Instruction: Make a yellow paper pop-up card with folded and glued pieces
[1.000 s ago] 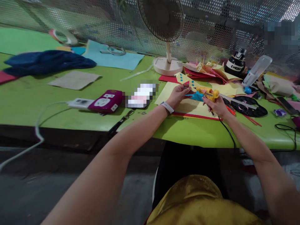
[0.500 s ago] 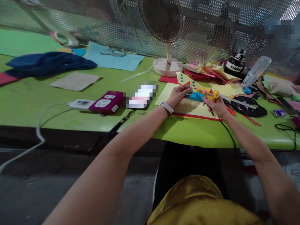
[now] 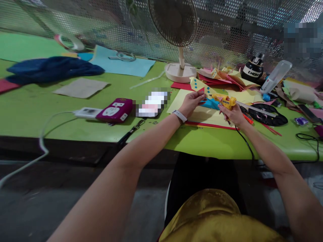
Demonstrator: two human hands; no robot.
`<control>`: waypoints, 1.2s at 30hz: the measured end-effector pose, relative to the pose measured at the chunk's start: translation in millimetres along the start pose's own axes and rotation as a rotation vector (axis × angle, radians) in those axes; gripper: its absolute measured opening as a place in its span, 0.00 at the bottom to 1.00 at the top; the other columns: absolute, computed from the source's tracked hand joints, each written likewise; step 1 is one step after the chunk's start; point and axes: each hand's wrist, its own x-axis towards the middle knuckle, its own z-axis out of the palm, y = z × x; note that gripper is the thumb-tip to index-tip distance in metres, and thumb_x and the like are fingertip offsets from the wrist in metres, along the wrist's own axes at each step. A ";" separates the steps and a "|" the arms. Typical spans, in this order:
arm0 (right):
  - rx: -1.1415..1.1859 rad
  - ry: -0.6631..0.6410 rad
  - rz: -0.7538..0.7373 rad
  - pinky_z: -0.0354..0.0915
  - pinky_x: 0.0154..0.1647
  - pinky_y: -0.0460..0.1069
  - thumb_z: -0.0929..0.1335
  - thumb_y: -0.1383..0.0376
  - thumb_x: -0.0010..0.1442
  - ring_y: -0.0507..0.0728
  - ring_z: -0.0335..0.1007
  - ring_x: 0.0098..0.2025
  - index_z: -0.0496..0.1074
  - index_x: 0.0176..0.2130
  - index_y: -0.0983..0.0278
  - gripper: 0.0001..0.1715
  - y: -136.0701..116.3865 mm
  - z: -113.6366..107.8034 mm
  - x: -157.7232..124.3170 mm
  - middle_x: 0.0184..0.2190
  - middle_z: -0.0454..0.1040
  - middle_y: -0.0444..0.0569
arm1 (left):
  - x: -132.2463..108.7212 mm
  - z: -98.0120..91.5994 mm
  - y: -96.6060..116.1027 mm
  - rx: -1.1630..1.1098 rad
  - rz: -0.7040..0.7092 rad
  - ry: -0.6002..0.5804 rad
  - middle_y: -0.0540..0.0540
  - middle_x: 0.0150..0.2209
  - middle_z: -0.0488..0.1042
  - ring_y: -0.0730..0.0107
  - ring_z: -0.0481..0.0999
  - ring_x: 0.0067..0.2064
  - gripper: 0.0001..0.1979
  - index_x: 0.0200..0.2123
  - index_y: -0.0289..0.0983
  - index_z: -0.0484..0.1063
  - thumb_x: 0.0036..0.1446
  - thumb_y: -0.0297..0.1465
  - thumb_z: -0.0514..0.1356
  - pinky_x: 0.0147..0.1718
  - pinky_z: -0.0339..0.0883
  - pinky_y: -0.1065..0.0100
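My right hand (image 3: 233, 114) is wrapped around a yellow hot glue gun (image 3: 223, 100), with a long pale glue stick (image 3: 256, 109) jutting from its rear. The nozzle points left at the fingertips of my left hand (image 3: 193, 103). Those fingers pinch a paper piece (image 3: 201, 91), red where it shows; the fingers hide the rest. Just behind rises yellow paper with blue squares (image 3: 194, 84); whether it is joined to the red piece I cannot tell. Under both hands lie blue paper (image 3: 210, 104) and pale yellow sheets (image 3: 202, 116).
A white fan (image 3: 180, 72) stands behind my hands. To the left are a phone (image 3: 152, 104) and a purple power socket (image 3: 117, 111). On the right lie a black palette (image 3: 268, 116), a black bottle (image 3: 252, 69) and paper scraps (image 3: 300, 92). The glue gun's cord (image 3: 246, 143) hangs over the table edge.
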 end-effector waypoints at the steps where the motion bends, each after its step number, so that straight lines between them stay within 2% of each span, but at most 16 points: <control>1: 0.001 0.002 0.000 0.60 0.13 0.45 0.79 0.43 0.53 0.46 0.56 0.14 0.72 0.34 0.61 0.28 0.2 0.1 0.0 0.17 0.67 0.36 | -0.2 0.2 0.1 0.005 0.003 -0.005 0.49 0.32 0.80 0.74 0.80 0.35 0.08 0.34 0.35 0.78 0.56 0.27 0.74 0.42 0.73 0.68; 11: -0.015 -0.011 -0.009 0.60 0.13 0.45 0.79 0.41 0.50 0.47 0.56 0.13 0.71 0.33 0.60 0.29 -0.7 -0.1 -2.2 0.16 0.66 0.36 | -2.1 2.0 2.1 -0.017 -0.007 -0.010 0.49 0.32 0.81 0.74 0.81 0.34 0.08 0.34 0.35 0.79 0.54 0.27 0.75 0.40 0.74 0.70; 18: -0.062 0.007 0.007 0.60 0.14 0.46 0.78 0.40 0.53 0.48 0.57 0.14 0.71 0.32 0.59 0.28 2.0 -0.1 -2.1 0.15 0.64 0.37 | -1.5 0.9 0.9 -0.003 0.002 -0.017 0.49 0.33 0.81 0.73 0.81 0.35 0.10 0.34 0.35 0.79 0.53 0.29 0.76 0.41 0.74 0.70; 26: -0.044 -0.005 -0.041 0.58 0.13 0.46 0.78 0.40 0.52 0.48 0.57 0.15 0.71 0.31 0.58 0.29 3.5 -0.4 -2.4 0.15 0.64 0.38 | 1.6 -1.7 -2.7 -0.007 0.025 -0.041 0.50 0.32 0.81 0.74 0.81 0.36 0.11 0.34 0.36 0.78 0.52 0.30 0.77 0.41 0.75 0.71; 36: -0.095 -0.005 -0.061 0.59 0.13 0.45 0.76 0.38 0.54 0.48 0.57 0.16 0.72 0.33 0.59 0.30 1.8 -0.9 -2.4 0.16 0.65 0.38 | 3.1 -2.6 -4.0 0.008 0.017 -0.028 0.48 0.34 0.82 0.71 0.82 0.38 0.11 0.34 0.37 0.79 0.53 0.31 0.76 0.44 0.76 0.67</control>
